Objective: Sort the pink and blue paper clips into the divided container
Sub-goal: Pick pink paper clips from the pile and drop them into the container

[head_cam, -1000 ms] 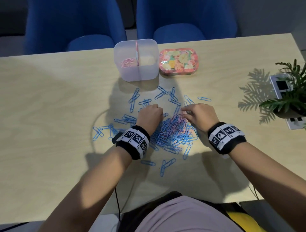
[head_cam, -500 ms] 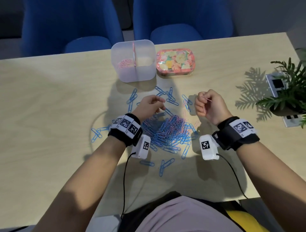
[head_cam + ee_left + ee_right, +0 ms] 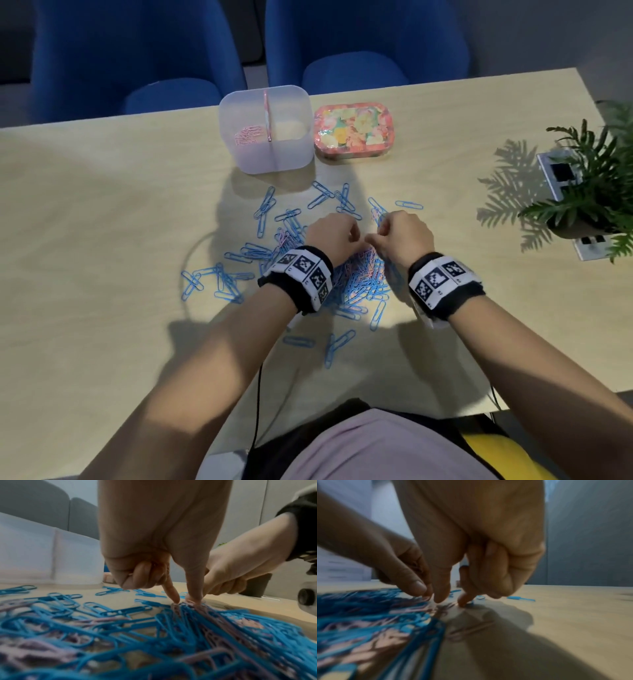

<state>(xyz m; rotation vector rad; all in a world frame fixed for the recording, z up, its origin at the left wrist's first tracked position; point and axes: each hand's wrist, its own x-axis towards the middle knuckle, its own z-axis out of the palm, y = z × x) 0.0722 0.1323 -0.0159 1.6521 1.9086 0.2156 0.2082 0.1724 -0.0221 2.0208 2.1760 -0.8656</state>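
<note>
The divided container stands at about 12 o'clock from the pile of paper clips; its left compartment holds a small heap of pink clips, while the right one looks empty, so the blue sorting seems barely begun. The left hand, at 10 o'clock of the pile, has thumb and forefinger tips down on a pink clip at the pile's far edge, the other fingers curled under; it appears to pinch that clip, though a firm hold is not certain. The right hand, at 1 o'clock, reaches down likewise with thumb and forefinger, but the blurred wrist view leaves it unclear whether anything is held. The likely trouble is tangling: pink clips lie threaded among the blue, so lifting one could drag a blue neighbour along and land it in the pink side, or scatter more clips toward the table's near edge. Only the head view shows the container's contents and the floral tin just right of it; only the left wrist view shows the fingertips meeting the pink wire
</note>
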